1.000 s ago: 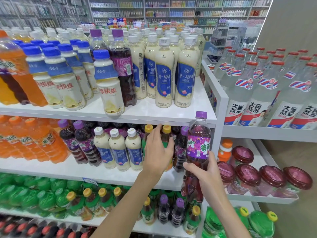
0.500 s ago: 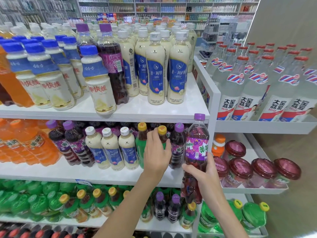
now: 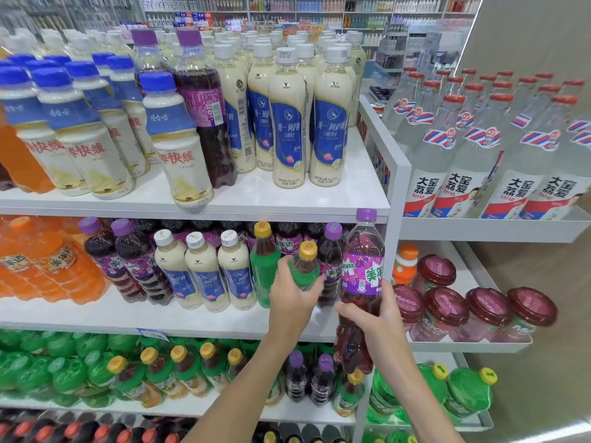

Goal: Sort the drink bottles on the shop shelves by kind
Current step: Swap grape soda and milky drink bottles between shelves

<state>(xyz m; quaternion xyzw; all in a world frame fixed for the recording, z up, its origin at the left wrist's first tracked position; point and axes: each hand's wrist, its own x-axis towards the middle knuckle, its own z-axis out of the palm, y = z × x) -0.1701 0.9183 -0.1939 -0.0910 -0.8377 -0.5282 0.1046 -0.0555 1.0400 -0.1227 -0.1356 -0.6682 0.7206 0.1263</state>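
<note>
Clasped in the right grip (image 3: 377, 324) is a purple-capped Mirinda grape soda bottle (image 3: 363, 266); fingers and thumb are curled round its lower body, below the purple label. It is held upright in the air, right of centre in the frame, in front of the white shelf post (image 3: 396, 193), with its base hanging lower than the edge of the middle shelf (image 3: 96, 318).

Just to its left, the left grip (image 3: 289, 302) is wrapped round a yellow-capped green-labelled bottle (image 3: 305, 266). That bottle is held upright at the front right end of the middle shelf. Whether its base touches the shelf cannot be told, since it is hidden by the hand.

Directly behind it a dark grape bottle (image 3: 331, 260) is seen, and a taller green-labelled bottle (image 3: 263, 260) stands just left of the hand. Further left on the same shelf, three white-capped milk tea bottles (image 3: 204, 273), more purple-capped sodas (image 3: 128, 257) and orange soda bottles (image 3: 48, 266) are ranged towards the left edge of the frame.

On the top shelf (image 3: 351, 187), blue-capped milk drinks (image 3: 80, 129) and tall milk tea bottles (image 3: 287, 123) are lined up. At the right of the frame, red-capped clear bottles (image 3: 463, 161) are stocked above red-lidded Meco cups (image 3: 447, 302). Green bottles (image 3: 64, 372) are packed at lower left.
</note>
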